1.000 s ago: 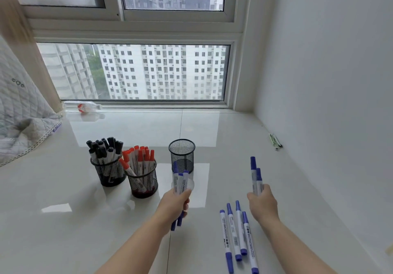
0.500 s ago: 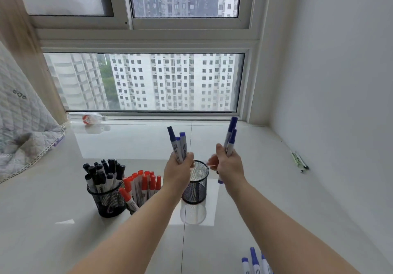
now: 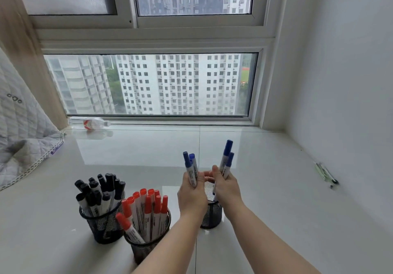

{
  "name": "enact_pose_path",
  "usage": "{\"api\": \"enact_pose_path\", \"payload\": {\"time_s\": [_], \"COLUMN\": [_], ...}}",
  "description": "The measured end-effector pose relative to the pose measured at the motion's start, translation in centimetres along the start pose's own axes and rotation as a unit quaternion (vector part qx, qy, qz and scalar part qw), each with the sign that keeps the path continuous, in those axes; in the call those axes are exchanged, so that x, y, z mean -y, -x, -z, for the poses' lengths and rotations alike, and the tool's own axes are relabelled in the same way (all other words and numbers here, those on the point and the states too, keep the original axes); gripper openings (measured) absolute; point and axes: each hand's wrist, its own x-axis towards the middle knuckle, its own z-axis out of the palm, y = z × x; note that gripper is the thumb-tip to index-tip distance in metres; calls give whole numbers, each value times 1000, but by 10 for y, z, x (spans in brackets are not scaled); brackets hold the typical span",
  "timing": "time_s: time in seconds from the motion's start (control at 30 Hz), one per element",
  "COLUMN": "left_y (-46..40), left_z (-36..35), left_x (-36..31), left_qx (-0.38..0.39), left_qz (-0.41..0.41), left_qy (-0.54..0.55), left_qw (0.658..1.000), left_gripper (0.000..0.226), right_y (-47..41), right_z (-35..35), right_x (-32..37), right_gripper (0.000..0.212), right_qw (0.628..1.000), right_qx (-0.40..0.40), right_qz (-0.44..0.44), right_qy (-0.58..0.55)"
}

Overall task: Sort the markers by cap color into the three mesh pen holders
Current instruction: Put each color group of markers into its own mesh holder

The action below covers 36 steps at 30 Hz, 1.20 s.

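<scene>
Moved since earlier: both hands have drawn together over the third mesh holder (image 3: 211,214); half a second ago they stood apart on either side of its rim, and a second ago they were low over the counter (image 3: 276,188).
Left hand (image 3: 192,195): fingers curled round a bundle of blue-capped markers (image 3: 190,168), caps up, barrels near upright.
Right hand (image 3: 227,188): grips two more blue-capped markers, the right-hand pair (image 3: 227,160), caps up and tilted a little to the right; their lower ends reach down to the holder's mouth.
Key relation: the holder sits directly beneath and between the two hands, its opening facing up, so the markers' long axes already line up roughly with the drop. The right hand seems nearer to releasing, judging by how low its markers sit.
Other holders: black-capped markers (image 3: 100,190) fill the left holder (image 3: 102,227); red-capped markers (image 3: 146,207) fill the middle holder (image 3: 146,250), just beside it.
Blue holder contents: hidden behind the hands, cannot tell.
Elsewhere: a plastic bottle (image 3: 90,122) lies by the window; quilted fabric (image 3: 19,141) at left.
</scene>
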Motion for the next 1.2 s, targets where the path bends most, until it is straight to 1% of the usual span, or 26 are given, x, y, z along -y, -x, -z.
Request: {"api": "enact_pose_path", "payload": {"time_s": [0.13, 0.27, 0.3, 0.4, 0.47, 0.6, 0.77, 0.87, 1.03, 1.07, 1.13, 1.2], "left_y": [16, 39, 46, 62, 70, 78, 80, 79, 83, 86, 96, 111], "left_z": [5, 14, 18, 25, 28, 32, 34, 36, 43, 43, 44, 43], "left_x": [0, -2, -4, -9, -12, -17, -14, -15, -25, -27, -34, -39], "left_qx": [13, 42, 49, 57, 57, 44, 42, 32, 62, 65, 60, 36], "left_qz": [9, 14, 14, 29, 44, 25, 22, 38, 36, 32, 15, -25], "left_qy": [-10, -12, -14, -8, -7, -20, -37, -5, 0, -8, -67, -121], "left_qw": [1000, 999, 999, 998, 997, 998, 998, 999, 997, 997, 996, 992], "left_gripper": [12, 7, 6, 5, 11, 13, 10, 16, 37, 44, 60, 65], "right_y": [20, 44, 50, 68, 77, 87, 90, 90, 84, 84, 86, 95], "right_z": [6, 17, 18, 23, 25, 28, 26, 26, 37, 42, 55, 70], "right_x": [-5, -5, -4, -1, -1, -3, -5, -4, 11, 14, 18, 19], "right_gripper": [29, 12, 11, 12, 12, 12, 10, 11, 17, 19, 18, 17], "right_qw": [1000, 999, 999, 999, 998, 998, 998, 999, 999, 999, 998, 997], "right_qx": [-23, -21, -19, -16, -18, -29, -43, -37, 18, 26, 32, 26], "right_qz": [7, 18, 22, 18, 23, 28, 28, 27, -40, -45, -47, -49], "right_qy": [1, 19, 29, 48, 53, 38, 22, 10, -6, -1, 24, 47]}}
